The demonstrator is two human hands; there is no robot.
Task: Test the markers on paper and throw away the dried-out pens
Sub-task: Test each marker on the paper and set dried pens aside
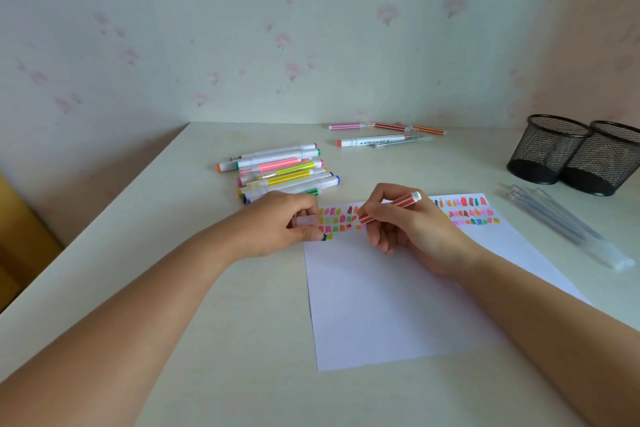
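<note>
Paper [381, 295] is part swatched; marker [391, 206] is pinched by right hand [412, 229], cap [306, 220] by left hand [277, 225]; pile [280, 170] is judged untested.

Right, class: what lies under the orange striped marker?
Rows of small coloured test swatches on the white paper sheet; the right hand gripping the orange striped marker hides any marks beneath its fingers.

Table [214, 340]: smooth, pale, matt laminate look. Paper [381, 305]: white, matt, flat sheet with dried ink swatches. Markers in pile [280, 172]: glossy plastic barrels, white and striped. Orange-striped marker [391, 206]: smooth plastic, white end. Pen cups [575, 154]: black metal mesh, matt. Clear sleeves [568, 225]: translucent plastic, slightly shiny. Wall [311, 28]: matt floral wallpaper.
</note>
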